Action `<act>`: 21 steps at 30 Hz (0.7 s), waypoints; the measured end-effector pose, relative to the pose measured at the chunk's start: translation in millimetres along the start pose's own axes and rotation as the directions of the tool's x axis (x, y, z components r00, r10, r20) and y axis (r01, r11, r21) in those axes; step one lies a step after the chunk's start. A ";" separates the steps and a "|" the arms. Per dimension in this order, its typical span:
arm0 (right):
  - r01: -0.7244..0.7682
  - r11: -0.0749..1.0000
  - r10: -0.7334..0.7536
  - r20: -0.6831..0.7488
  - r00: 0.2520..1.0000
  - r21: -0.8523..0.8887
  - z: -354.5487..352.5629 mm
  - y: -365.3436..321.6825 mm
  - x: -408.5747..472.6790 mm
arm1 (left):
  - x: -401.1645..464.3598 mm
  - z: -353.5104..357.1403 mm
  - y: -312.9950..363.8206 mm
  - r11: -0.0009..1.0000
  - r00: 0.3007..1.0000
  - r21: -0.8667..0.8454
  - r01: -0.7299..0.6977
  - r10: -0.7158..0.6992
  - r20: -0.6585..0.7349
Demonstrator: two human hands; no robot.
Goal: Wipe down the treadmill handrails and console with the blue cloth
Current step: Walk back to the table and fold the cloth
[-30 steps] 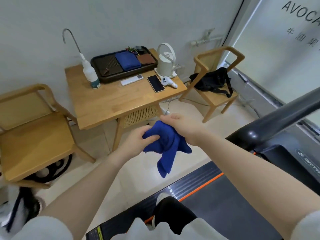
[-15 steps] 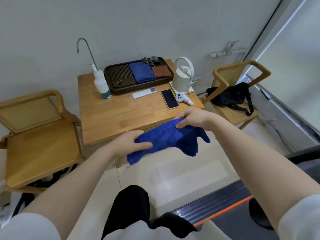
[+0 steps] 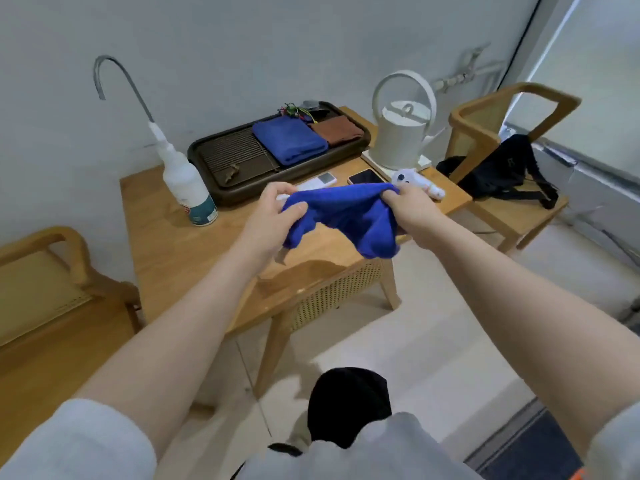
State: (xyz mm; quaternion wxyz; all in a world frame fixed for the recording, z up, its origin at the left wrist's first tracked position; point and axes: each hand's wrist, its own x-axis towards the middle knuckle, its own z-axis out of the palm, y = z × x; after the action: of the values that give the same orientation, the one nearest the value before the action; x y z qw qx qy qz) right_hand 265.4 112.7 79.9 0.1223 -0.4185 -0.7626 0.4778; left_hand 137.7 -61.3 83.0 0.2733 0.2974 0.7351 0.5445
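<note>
I hold a blue cloth stretched between both hands above the wooden table. My left hand pinches its left end and my right hand grips its right end, with the cloth sagging in folds below. Only a dark corner of the treadmill deck with an orange stripe shows at the bottom right. Its handrails and console are out of view.
On the table stand a dark tray with a second folded blue cloth and a brown cloth, a white pump bottle, a white kettle, a remote, and a phone. Wooden chairs flank the table; the right one holds a black bag.
The view has swung left, away from the treadmill and towards the table. My hands have pulled the bunched cloth out between them and carried it over the table.
</note>
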 end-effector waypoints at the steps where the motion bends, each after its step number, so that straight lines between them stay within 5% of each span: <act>1: -0.068 0.991 0.059 0.073 0.996 0.115 8.5 -11.3 -1.9 | 3.8 -3.6 1.0 1.000 1.000 -0.013 -0.017 0.017 -0.016; 5: -0.169 0.948 0.085 0.297 0.951 0.268 28.4 -46.8 3.1 | 19.0 -13.5 8.0 0.971 0.989 0.190 -0.145 0.135 0.067; 10: -0.292 0.847 0.095 0.415 0.905 0.443 51.7 -54.2 22.6 | 32.8 -9.3 -4.2 0.965 0.987 0.228 -0.129 0.103 0.122; 13: -0.248 0.888 0.042 0.468 0.883 0.387 50.9 -58.5 42.1 | 51.3 -8.9 -18.6 0.879 0.981 0.443 -0.175 0.118 0.154; 17: -0.034 0.977 -0.089 0.544 0.834 0.211 44.2 -73.9 76.0 | 76.8 -9.7 -20.2 0.853 0.970 0.467 -0.235 0.179 0.162; 21: 0.179 0.980 -0.061 0.719 0.692 -0.090 34.2 -72.5 112.6 | 95.3 -7.2 -13.1 0.843 0.963 0.476 -0.252 0.167 0.213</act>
State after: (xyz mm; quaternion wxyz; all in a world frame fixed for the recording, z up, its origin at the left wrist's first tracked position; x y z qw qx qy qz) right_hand 137.8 162.4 98.6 -0.1839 -0.1582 -0.8103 0.5334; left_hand 66.5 1.2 64.8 0.1853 0.4801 0.7886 0.3367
